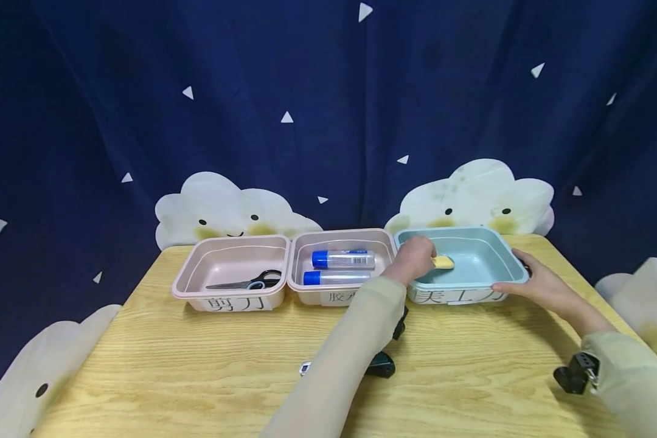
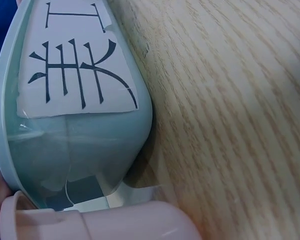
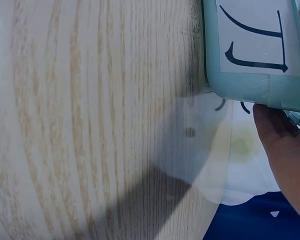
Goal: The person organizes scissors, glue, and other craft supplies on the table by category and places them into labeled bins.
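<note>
Three labelled bins stand in a row on the wooden tabletop [image 1: 197, 365]. The left hand [image 1: 414, 258] reaches into the blue bin [image 1: 487, 258] at the row's three o'clock end, fingers curled around a small yellow object [image 1: 444, 262] just above the bin's floor, near its nine o'clock wall. The right hand [image 1: 531, 281] rests against the blue bin's three o'clock rim, fingers fairly straight along it. The middle pink bin [image 1: 383, 238] holds two glue sticks [image 1: 342, 259] lying side by side. The pink bin at nine o'clock [image 1: 188, 277] holds scissors [image 1: 252, 281]. Cloud cut-outs [image 1: 224, 210] stand behind at twelve o'clock, before a navy curtain [image 1: 328, 91].
</note>
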Motion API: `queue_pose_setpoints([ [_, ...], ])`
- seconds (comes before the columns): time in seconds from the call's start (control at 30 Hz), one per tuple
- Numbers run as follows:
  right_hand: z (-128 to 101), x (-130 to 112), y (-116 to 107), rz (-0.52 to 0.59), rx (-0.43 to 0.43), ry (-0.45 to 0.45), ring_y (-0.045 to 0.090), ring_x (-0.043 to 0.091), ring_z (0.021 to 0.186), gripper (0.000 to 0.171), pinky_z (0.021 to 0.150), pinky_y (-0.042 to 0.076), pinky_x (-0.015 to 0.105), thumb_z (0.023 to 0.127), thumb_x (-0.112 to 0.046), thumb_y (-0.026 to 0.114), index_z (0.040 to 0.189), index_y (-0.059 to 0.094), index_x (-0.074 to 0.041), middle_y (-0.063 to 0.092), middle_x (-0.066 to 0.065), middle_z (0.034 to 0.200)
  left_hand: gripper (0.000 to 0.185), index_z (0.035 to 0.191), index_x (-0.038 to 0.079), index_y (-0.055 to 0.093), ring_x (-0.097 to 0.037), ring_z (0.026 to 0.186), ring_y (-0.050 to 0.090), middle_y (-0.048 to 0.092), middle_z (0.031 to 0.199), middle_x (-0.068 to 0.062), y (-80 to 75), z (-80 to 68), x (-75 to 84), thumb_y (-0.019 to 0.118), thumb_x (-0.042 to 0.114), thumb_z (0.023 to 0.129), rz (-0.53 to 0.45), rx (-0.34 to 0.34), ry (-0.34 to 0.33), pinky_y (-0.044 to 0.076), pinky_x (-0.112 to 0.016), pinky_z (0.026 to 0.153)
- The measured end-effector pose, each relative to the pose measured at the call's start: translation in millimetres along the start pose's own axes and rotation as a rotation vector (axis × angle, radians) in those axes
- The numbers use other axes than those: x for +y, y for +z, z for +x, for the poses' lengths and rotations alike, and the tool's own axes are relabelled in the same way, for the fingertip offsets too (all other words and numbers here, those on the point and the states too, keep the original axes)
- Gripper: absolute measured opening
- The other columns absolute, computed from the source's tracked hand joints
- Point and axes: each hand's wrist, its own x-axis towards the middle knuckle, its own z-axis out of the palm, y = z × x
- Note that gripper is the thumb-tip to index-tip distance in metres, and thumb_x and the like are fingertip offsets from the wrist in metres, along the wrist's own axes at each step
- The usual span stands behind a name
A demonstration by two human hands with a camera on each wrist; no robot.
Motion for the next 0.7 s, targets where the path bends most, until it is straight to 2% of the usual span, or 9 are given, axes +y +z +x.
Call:
queue_pose_setpoints([
  [0.27,0.4,-0.1,-0.9,0.004,0.000,-0.017,0.024,0.048,0.125,0.107,0.096,0.024,0.064,0.077,-0.038,0.071,0.144,-0.001,0.003,0.017,0.035,0.141,0.023,0.101,0.024,0.069,-0.003,0.088,0.057,0.065,0.098,0.012,-1.8,-0.9,1.8,0.070,0.031,0.079,0.068,-0.057,0.001,0.045,-0.018,0.074],
  [0.43,-0.7,-3.3,-1.7,0.005,0.002,-0.020,0.023,0.048,0.124,0.105,0.096,0.024,0.063,0.078,-0.036,0.070,0.144,-0.001,0.004,0.016,0.036,0.141,0.025,0.105,0.026,0.067,-0.003,0.096,0.056,0.063,0.105,0.014,-3.0,-2.1,1.2,0.067,0.034,0.082,0.016,-0.038,0.002,0.045,-0.018,0.078],
  [0.7,-1.2,-1.0,-1.9,0.000,0.002,-0.016,0.023,0.048,0.125,0.106,0.096,0.024,0.063,0.077,-0.037,0.070,0.143,-0.001,0.004,0.016,0.035,0.142,0.022,0.102,0.024,0.067,-0.002,0.089,0.056,0.063,0.098,0.014,-3.9,-4.9,-1.7,0.065,0.035,0.083,-0.056,-0.004,0.026,0.044,-0.016,0.073],
])
